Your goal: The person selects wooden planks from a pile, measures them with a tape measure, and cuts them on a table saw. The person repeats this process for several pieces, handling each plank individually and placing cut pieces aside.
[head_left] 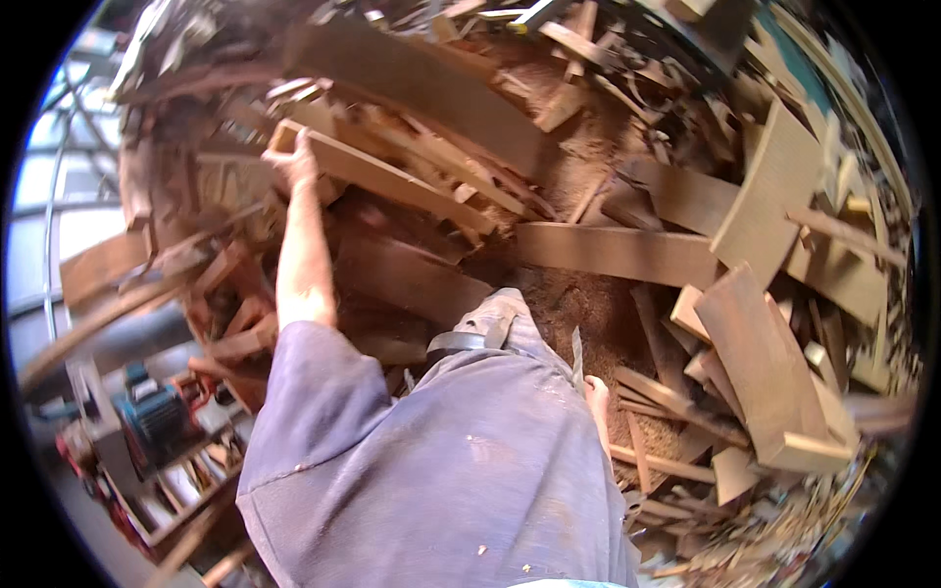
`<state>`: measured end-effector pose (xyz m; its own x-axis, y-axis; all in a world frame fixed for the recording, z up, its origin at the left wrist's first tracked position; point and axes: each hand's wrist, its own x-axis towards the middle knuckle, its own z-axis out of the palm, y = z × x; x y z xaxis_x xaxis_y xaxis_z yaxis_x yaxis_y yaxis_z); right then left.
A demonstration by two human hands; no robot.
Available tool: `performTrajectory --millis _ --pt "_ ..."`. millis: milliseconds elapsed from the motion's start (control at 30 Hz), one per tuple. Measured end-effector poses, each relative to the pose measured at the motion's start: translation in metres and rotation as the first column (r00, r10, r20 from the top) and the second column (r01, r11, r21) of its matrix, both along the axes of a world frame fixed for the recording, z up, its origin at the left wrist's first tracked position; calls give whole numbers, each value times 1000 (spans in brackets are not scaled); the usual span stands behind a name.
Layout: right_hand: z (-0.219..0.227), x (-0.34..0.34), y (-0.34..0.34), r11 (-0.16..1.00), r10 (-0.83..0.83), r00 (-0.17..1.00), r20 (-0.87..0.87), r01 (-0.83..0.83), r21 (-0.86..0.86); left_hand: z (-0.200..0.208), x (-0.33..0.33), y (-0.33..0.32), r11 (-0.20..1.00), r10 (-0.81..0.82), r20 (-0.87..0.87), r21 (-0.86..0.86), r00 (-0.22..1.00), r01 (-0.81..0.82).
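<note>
My left hand (294, 165) reaches far out to the left, its fingers closed round the upper left end of a long wooden plank (384, 179). The plank slants down to the right over other loose wood. By my right side, my right hand (596, 394) shows only in part beside my shirt, its fingers curled. A thin, pale, pointed piece (577, 355) sticks up at that hand; its kind is unclear, and its lower end is hidden. A wide brown board (421, 88) lies just beyond the plank.
Offcuts and boards are heaped all round me. A long board (618, 252) lies ahead to the right, near a wide board (760, 353) on a pile. Sawdust (578, 318) covers the ground. At the left stands a machine with a blue-green motor (157, 421).
</note>
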<state>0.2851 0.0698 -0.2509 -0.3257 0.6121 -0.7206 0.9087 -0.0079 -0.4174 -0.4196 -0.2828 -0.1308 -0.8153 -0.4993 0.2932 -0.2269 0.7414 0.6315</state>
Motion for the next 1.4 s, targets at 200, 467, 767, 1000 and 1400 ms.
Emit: performTrajectory --millis 200,467,767,1000,1400 --pt "-31 33 -23 938 -336 931 -142 344 34 -120 78 61 764 -614 202 396 763 510" --pt "-1 37 -91 860 -469 882 -44 468 203 -150 308 275 72 -754 571 563 -325 823" --pt "-26 59 -154 607 -736 665 -129 732 310 -134 325 419 -335 -582 592 450 -558 828" --pt "-50 90 -149 639 -715 694 -76 694 331 -153 344 405 -335 -520 699 361 -491 870" --pt "-41 198 -55 601 -798 558 -228 764 -234 -211 376 300 198 -657 740 352 -143 915"
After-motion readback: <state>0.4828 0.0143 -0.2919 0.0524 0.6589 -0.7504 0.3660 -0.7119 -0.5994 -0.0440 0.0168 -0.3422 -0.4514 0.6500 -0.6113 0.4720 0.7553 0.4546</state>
